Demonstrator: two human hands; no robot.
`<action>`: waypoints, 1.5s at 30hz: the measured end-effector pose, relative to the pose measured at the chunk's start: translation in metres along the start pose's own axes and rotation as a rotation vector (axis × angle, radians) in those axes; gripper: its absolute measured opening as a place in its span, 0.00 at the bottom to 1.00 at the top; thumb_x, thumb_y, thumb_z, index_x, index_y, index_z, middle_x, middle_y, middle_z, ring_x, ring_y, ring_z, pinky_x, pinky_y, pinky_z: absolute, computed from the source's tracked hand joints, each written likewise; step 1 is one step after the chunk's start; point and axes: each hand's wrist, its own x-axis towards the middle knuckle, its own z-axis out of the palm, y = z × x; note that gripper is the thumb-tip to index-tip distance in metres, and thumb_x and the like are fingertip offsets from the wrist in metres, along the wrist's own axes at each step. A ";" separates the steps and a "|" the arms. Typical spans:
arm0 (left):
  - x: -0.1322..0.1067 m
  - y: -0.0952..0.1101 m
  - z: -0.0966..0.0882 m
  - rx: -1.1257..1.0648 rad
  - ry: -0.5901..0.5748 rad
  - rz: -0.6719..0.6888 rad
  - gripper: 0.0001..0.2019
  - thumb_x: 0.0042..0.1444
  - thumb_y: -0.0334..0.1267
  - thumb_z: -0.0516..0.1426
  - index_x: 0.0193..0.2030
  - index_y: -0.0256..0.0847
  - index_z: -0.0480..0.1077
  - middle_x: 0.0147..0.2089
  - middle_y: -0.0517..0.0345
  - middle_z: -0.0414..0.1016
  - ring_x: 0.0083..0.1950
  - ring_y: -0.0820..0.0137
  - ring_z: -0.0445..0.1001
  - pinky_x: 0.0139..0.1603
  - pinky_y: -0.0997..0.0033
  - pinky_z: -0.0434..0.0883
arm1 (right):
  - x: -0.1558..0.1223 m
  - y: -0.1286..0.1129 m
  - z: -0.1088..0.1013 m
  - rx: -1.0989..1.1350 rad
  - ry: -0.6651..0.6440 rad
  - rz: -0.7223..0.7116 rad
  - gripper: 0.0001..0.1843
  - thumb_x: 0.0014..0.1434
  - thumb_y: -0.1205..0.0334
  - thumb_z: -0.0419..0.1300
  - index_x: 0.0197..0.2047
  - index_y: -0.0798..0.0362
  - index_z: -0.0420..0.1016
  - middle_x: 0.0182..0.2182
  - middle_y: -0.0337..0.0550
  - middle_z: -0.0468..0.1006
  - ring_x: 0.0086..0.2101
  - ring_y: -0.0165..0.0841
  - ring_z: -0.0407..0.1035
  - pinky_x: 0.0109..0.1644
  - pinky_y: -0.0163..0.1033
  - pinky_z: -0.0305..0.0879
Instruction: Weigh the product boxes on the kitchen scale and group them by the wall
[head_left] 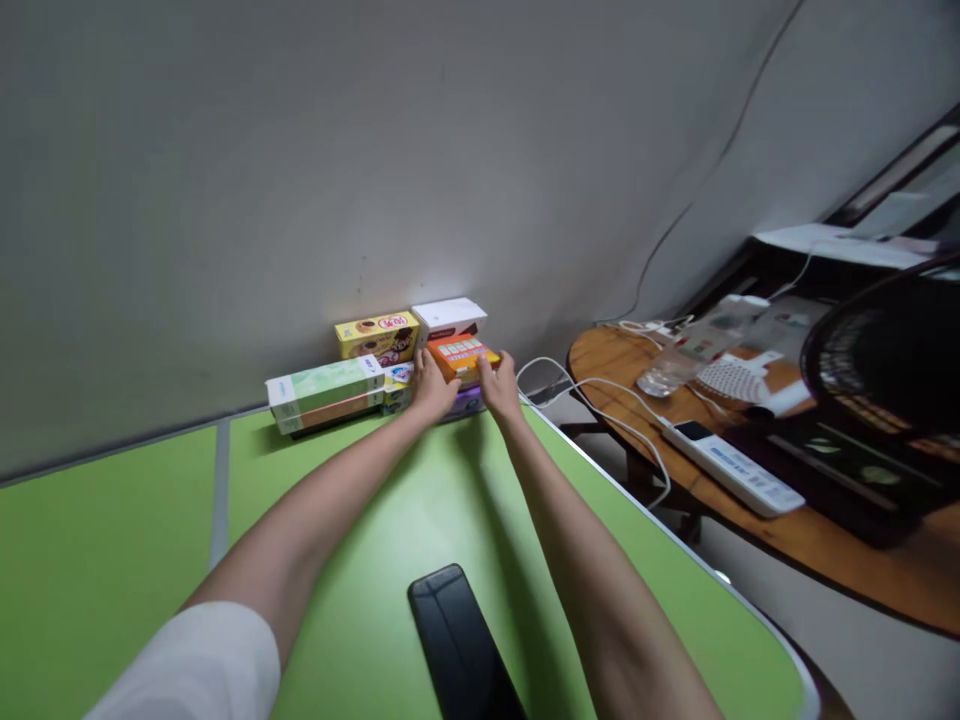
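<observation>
Both arms reach to the far edge of the green table (360, 560). An orange box (463, 352) is gripped between my left hand (433, 388) on its left side and my right hand (500, 386) on its right. Under it shows part of a purple box (466, 402). Behind stands a white box (451, 314) with a dark front. To the left are a yellow biscuit box (376, 336), a small yellow and blue box (397, 385) and a long green and white box (328, 390) lying on its side.
A long black object (465, 640) lies near the table's front. On the right, a wooden table (697, 480) carries a power strip (739, 468), a clear plastic bottle (697, 345) and a black round-framed object (892, 350). White cables (622, 395) hang between the tables. A grey wall (300, 180) rises behind.
</observation>
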 end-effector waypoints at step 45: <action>-0.339 -0.215 -0.579 0.041 0.822 -0.231 0.23 0.52 0.34 0.56 0.56 0.39 0.59 0.57 0.45 0.69 0.58 0.61 0.68 0.60 0.57 0.65 | -0.347 -0.281 0.482 0.293 -1.295 -0.195 0.50 0.39 0.54 0.71 0.63 0.53 0.54 0.60 0.56 0.64 0.58 0.48 0.59 0.60 0.55 0.58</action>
